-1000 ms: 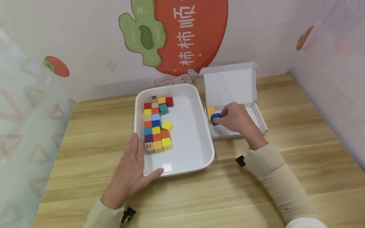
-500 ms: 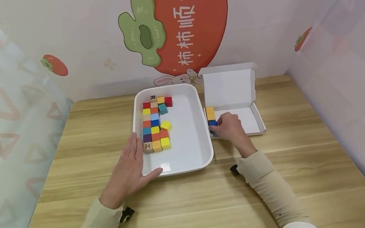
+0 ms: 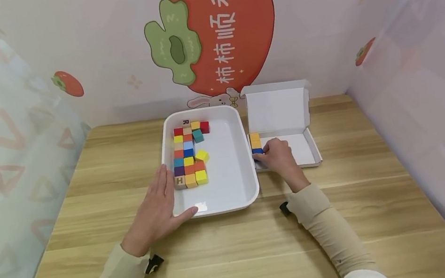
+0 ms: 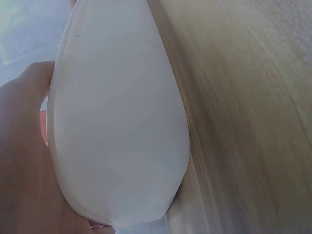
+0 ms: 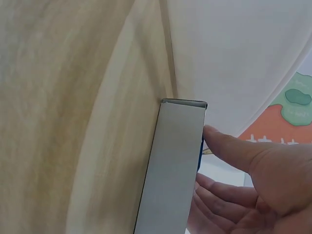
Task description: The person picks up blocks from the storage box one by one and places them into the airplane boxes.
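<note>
Cube of blue colour [image 3: 257,151] sits at L side of white box [image 3: 300,143], w/ two orange cubes [image 3: 254,137] in line behind, pinched by nearer R hand [image 3: 281,157], while straight-fingered L hand [image 3: 155,209] touches L rim of tray [image 3: 230,180].

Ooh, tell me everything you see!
Walls: three, pale, back and sides
Table: one, brown, between walls
Big fruit: one, red and green, on back wall
Small fruits: two, red and green, either side of it
Rabbit: one, white, below big fruit
Tray: one, white, on table
Tray cubes: about twenty, mixed colours, mostly left half
Box: one, white, open, right of tray
Orange cubes: two, orange, box's left end
Blue cube: one, blue, beside them
Black bits: two, black, beside sleeves
Sleeves: two, beige, left and right
Left hand: one, on tray's left edge
Right hand: one, pinching blue cube
</note>
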`<state>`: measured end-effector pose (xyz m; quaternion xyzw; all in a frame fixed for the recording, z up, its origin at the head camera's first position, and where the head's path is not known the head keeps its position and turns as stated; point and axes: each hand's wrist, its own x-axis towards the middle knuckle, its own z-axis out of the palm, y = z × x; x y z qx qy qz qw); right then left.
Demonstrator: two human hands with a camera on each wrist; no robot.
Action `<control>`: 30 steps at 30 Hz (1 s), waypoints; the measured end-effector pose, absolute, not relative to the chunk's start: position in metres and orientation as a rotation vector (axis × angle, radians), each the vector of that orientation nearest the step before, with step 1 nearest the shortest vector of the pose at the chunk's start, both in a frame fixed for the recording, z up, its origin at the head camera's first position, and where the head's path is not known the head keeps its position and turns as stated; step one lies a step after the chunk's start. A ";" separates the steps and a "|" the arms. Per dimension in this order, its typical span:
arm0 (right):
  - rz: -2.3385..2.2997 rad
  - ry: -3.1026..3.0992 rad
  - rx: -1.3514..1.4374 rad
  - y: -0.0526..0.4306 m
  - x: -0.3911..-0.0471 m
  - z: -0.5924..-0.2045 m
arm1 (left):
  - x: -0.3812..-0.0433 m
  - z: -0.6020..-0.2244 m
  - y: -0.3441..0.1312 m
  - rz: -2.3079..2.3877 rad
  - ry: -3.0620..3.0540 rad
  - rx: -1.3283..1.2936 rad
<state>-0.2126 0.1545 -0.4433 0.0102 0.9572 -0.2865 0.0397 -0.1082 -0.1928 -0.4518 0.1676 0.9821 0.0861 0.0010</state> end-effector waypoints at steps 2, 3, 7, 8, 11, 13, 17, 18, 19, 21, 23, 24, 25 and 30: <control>-0.841 2.925 0.013 0.155 -0.214 -0.442 | -0.108 -0.452 -0.193 0.266 3.084 0.522; -0.822 2.925 -0.001 0.156 -0.214 -0.441 | -0.108 -0.452 -0.193 0.266 3.084 0.522; -0.784 2.905 -0.066 0.159 -0.217 -0.429 | -0.108 -0.452 -0.192 0.256 3.083 0.526; -0.791 2.894 -0.083 0.160 -0.218 -0.425 | -0.108 -0.452 -0.192 0.254 3.082 0.528; -0.833 2.870 -0.159 0.160 -0.222 -0.408 | -0.108 -0.452 -0.192 0.245 3.079 0.526; -0.846 2.865 -0.242 0.158 -0.225 -0.397 | -0.108 -0.452 -0.192 0.243 3.077 0.518; -0.836 2.875 -0.439 0.149 -0.233 -0.375 | -0.107 -0.452 -0.192 0.244 3.075 0.518; -0.832 2.874 -0.487 0.145 -0.236 -0.370 | -0.107 -0.451 -0.192 0.246 3.075 0.517; -0.824 2.867 -0.539 0.141 -0.238 -0.365 | -0.108 -0.451 -0.193 0.246 3.075 0.518; -0.796 2.847 -0.629 0.132 -0.244 -0.355 | -0.108 -0.450 -0.193 0.245 3.073 0.517; -0.774 2.816 -0.716 0.120 -0.249 -0.347 | -0.108 -0.450 -0.194 0.242 3.071 0.512; -0.767 2.800 -0.750 0.114 -0.252 -0.343 | -0.108 -0.450 -0.194 0.240 3.070 0.511; -0.761 2.783 -0.775 0.108 -0.254 -0.339 | -0.108 -0.450 -0.194 0.240 3.069 0.512; -0.751 2.733 -0.876 0.078 -0.264 -0.330 | -0.108 -0.451 -0.193 0.240 3.072 0.519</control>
